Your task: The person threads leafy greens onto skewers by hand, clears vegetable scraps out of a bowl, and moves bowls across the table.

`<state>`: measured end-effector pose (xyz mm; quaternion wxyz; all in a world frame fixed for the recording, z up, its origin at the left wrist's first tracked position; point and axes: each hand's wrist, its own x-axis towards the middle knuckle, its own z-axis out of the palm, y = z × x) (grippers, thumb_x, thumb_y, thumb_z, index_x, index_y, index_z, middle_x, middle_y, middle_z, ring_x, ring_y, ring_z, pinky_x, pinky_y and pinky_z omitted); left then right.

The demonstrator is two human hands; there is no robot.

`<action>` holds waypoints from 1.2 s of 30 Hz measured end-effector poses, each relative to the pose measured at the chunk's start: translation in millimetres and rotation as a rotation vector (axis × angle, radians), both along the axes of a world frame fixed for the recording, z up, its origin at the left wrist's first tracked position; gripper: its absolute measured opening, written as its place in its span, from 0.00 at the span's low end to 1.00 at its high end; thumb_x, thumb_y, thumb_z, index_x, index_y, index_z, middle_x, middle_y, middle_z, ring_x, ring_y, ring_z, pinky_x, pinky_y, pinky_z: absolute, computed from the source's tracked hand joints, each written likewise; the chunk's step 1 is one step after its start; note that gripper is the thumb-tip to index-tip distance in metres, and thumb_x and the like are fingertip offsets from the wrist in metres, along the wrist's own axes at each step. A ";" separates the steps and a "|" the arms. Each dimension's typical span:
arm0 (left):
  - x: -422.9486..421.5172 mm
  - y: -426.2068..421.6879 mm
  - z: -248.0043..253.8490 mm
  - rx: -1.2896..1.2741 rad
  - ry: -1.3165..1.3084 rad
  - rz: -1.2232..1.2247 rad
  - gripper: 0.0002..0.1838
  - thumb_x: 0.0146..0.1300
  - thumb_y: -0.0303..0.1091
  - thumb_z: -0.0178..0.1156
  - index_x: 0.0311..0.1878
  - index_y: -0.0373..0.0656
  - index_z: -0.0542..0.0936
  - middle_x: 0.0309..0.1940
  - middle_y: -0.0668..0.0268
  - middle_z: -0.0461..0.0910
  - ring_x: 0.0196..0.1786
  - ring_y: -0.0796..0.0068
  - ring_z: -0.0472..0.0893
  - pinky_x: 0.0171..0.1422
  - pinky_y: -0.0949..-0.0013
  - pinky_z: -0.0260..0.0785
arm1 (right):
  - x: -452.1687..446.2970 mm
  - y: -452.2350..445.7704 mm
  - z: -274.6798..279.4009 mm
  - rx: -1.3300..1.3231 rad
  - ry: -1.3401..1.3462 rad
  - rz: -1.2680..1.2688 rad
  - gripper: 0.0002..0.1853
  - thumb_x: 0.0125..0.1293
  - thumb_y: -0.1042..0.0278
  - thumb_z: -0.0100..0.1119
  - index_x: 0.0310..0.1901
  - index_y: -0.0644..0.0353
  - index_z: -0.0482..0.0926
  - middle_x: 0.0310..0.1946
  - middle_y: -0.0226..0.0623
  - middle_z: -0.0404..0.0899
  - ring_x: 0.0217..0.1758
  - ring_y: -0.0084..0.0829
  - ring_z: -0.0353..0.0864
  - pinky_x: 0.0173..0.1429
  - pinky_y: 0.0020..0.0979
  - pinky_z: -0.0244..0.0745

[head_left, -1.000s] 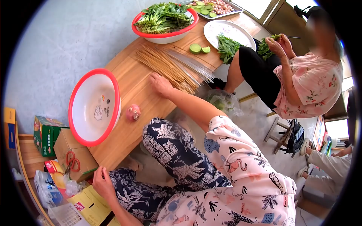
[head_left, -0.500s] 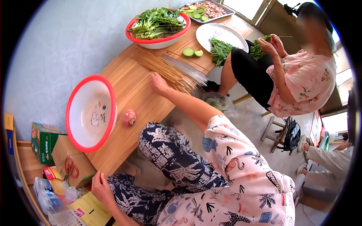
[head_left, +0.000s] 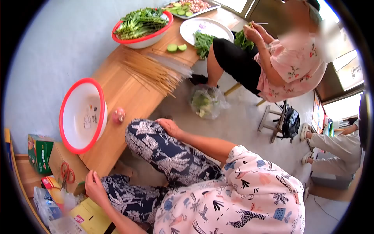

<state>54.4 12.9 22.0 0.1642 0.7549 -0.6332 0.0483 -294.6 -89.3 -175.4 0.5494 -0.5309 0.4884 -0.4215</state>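
My right hand (head_left: 169, 127) rests on the knee of my patterned trousers (head_left: 156, 146), fingers laid over the cloth and nothing seen in them. My left hand (head_left: 94, 187) is near the table's lower corner beside my other knee, with its fingers loosely apart and empty. On the wooden table (head_left: 113, 84) lies a spread of thin wooden skewers (head_left: 150, 70), with clear sticks (head_left: 171, 65) alongside. A small pink, round object (head_left: 118, 116) sits beside the empty white basin with a red rim (head_left: 82, 116).
A red-rimmed bowl of leafy greens (head_left: 142, 25), cut green pieces (head_left: 172, 47), a white plate (head_left: 206, 28) and a tray (head_left: 189, 7) stand farther along. Another person (head_left: 290, 70) holds greens. Red scissors (head_left: 67, 173) stand in a box by the table. A plastic bag (head_left: 209, 102) lies on the floor.
My right hand has left the table beside the skewers and come down onto my knee. My left hand stays near the table corner. The view has shifted, moving the table things leftward in frame.
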 end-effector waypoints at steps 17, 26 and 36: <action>42.6 40.9 -4.1 0.168 0.022 0.240 0.16 0.65 0.45 0.54 0.42 0.43 0.83 0.38 0.56 0.83 0.40 0.54 0.81 0.43 0.59 0.71 | -35.2 108.5 -73.6 0.343 0.484 0.632 0.17 0.64 0.60 0.56 0.48 0.63 0.81 0.43 0.47 0.82 0.45 0.39 0.82 0.52 0.36 0.74; 38.1 50.0 -3.1 0.243 -0.177 0.161 0.16 0.60 0.45 0.60 0.29 0.41 0.83 0.32 0.59 0.80 0.39 0.55 0.78 0.43 0.54 0.68 | -33.9 116.9 -84.3 0.426 0.385 0.613 0.17 0.64 0.61 0.56 0.48 0.63 0.81 0.43 0.46 0.83 0.45 0.37 0.82 0.52 0.35 0.74; 28.5 56.6 -2.0 0.213 -0.207 0.185 0.15 0.58 0.43 0.62 0.27 0.40 0.83 0.33 0.62 0.81 0.45 0.60 0.77 0.57 0.51 0.62 | -69.7 113.3 -99.7 0.522 0.311 0.460 0.17 0.63 0.62 0.56 0.47 0.64 0.81 0.42 0.45 0.83 0.43 0.35 0.82 0.51 0.34 0.74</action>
